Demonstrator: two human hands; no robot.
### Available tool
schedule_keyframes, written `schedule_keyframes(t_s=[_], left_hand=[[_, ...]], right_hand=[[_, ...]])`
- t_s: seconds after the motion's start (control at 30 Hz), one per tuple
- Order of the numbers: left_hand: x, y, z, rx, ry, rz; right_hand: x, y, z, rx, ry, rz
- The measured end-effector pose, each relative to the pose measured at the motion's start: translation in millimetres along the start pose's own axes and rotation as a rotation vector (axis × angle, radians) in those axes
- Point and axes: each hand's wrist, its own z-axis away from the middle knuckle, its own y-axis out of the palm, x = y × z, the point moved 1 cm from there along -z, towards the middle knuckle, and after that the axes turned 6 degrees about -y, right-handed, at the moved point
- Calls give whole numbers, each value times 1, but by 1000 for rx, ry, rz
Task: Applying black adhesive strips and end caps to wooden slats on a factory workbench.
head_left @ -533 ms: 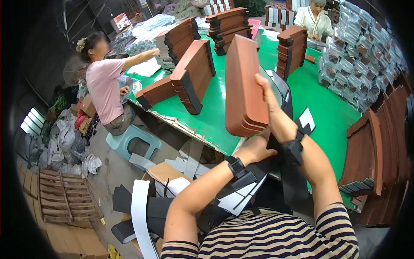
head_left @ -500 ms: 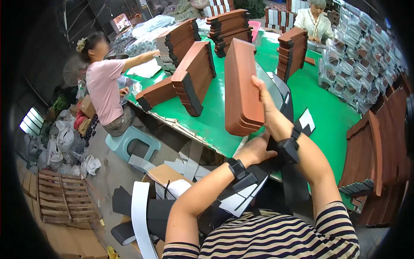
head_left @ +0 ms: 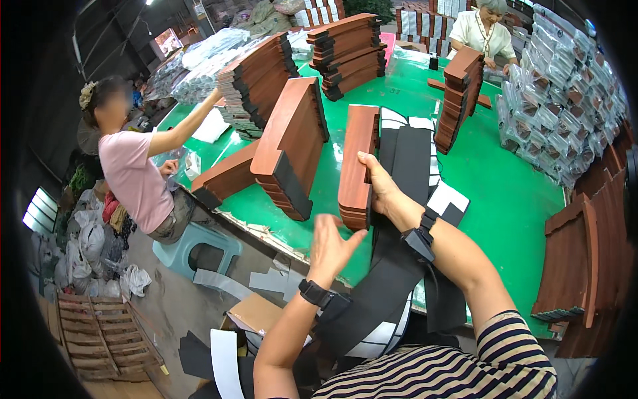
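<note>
right hand [head_left: 385,189]: clasps a brown stack [head_left: 357,159] by its right side
left hand [head_left: 331,249]: spread wide, just beside the near end
brown stack: over the green table [head_left: 492,193], between black strips [head_left: 412,159] and a larger brown pile [head_left: 287,136]

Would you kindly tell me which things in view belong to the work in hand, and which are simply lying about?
At the work:
- brown stack, held by the right hand; the left hand is open beside its near end
- black strips beside it on the green table

Seemingly just lying about:
- slatted wooden pallet
- pale sacks
</note>
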Motion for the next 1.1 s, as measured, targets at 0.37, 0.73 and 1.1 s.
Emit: schedule_keyframes(t_s=[0.37,0.73,1.1], left_hand=[[40,35,-27,207,-119,365],[42,33,-33,28,-72,176],[72,34,-71,-98,32,338]], right_hand=[[-4,18,-5,-23,-18,170],[-3,26,0,-45,53,257],[-30,23,-41,130,-131,186]])
